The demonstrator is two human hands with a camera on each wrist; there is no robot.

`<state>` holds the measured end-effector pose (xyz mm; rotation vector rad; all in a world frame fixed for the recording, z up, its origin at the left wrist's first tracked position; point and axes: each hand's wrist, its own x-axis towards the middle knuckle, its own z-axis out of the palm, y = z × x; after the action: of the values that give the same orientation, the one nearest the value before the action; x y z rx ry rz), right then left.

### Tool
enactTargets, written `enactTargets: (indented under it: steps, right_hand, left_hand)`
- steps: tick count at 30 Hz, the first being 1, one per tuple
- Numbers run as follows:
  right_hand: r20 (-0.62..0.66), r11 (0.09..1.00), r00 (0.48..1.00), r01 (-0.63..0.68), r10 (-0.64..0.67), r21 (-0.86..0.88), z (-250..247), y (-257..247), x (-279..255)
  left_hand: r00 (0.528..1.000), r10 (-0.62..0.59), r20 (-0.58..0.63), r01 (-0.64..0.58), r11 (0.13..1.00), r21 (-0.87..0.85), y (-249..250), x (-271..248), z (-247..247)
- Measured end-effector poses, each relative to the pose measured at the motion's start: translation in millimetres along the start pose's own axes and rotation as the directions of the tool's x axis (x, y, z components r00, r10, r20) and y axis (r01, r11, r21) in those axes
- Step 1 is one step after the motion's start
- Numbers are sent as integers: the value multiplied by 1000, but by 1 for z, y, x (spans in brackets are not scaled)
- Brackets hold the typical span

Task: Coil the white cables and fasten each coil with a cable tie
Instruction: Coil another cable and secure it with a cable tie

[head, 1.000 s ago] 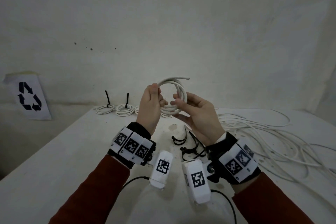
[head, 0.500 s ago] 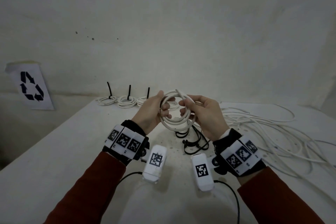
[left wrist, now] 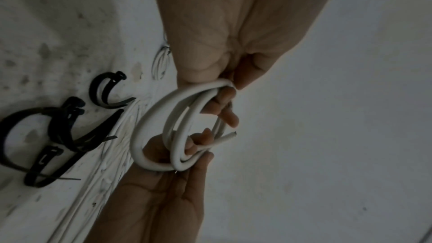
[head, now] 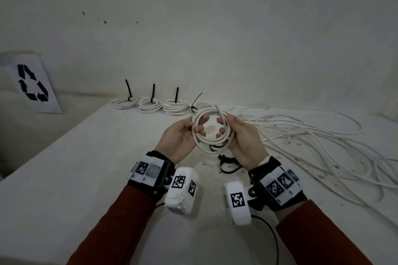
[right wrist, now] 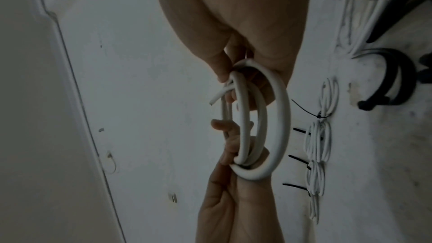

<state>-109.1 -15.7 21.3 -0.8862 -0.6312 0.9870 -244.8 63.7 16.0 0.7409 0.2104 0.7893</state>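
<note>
A small coil of white cable [head: 202, 142] hangs above the table between both hands. My left hand [head: 190, 129] grips its left side, fingers curled through the ring. Its right side is gripped by my right hand [head: 231, 131], where the cut end sticks out past the fingers. In the left wrist view the coil [left wrist: 149, 130] is several loose turns with no tie on it. The right wrist view shows the same coil [right wrist: 280, 117]. Loose black cable ties [head: 228, 160] lie on the table just under the hands.
Three tied coils [head: 150, 105] with upright black tie tails line the white table's [head: 86, 157] far edge by the wall, and a fourth [head: 200, 105] sits behind the hands. A tangle of loose white cables [head: 312, 142] covers the right side. A recycling sign [head: 32, 84] leans at the left.
Both hands have come down towards the table with the coil. The coil has turned from edge-on to facing me, and the palms now face up.
</note>
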Motion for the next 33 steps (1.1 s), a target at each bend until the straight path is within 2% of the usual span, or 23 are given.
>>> enactTargets:
  steps: [3, 7, 11, 13, 16, 18, 23, 26, 29, 33]
  right_hand:
    - [-13, 999, 1000, -25, 26, 30, -5, 6, 1]
    - [-12, 998, 999, -39, 39, 55, -11, 16, 0]
    - [28, 995, 998, -55, 53, 84, -12, 29, -4]
    - [40, 995, 997, -63, 61, 76, -10, 38, -5]
    - [36, 994, 996, -88, 86, 68, -6, 45, -4]
    - [4, 994, 996, -94, 94, 57, -6, 47, -4]
    - [-80, 988, 988, -128, 135, 84, -11, 44, 0]
    - [-102, 990, 985, -137, 141, 38, -14, 41, 1]
    - [-55, 991, 992, -117, 113, -64, -13, 40, -1]
    - [44, 984, 996, -65, 73, -168, -14, 36, -4]
  left_hand:
    - [1000, -11, -1, 11, 998, 61, -9, 2, -9]
    - [992, -98, -78, 108, 986, 129, -19, 3, -18]
    - [980, -105, -168, 135, 974, 183, -25, 5, -18]
    - [967, -120, -226, 160, 973, 165, -28, 6, -19]
    - [959, -142, -245, 178, 975, 134, -29, 8, -21]
    - [963, -102, -248, 146, 975, 166, -30, 8, -21]
    - [974, 41, -222, 48, 923, 382, -35, 1, -11]
    - [973, 149, -176, -13, 797, 603, -40, -1, -12]
    - [950, 272, -155, -78, 685, 725, -41, -2, -12]
    - [939, 312, -146, -106, 664, 740, -39, -2, -12]
